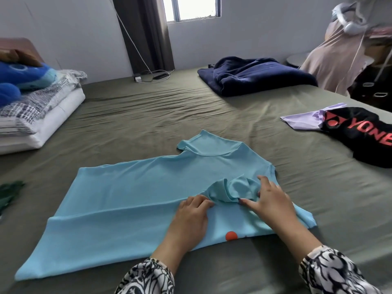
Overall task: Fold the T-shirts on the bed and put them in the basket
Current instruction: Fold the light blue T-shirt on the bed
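Observation:
A light blue T-shirt lies spread on the olive bed sheet, its near long side folded over. Its collar points to the far right. One sleeve is bunched up in the middle. My left hand rests on the folded edge, with fingertips curled at the base of the bunched sleeve. My right hand lies with spread fingers over the sleeve, pressing it down. A black and lilac T-shirt with red lettering lies flat at the right. No basket is in view.
A folded navy blanket sits at the far right of the bed. Striped pillows and a blue plush toy are at the left. Dark green fabric shows at the left edge. A charger and cables lie by the wall.

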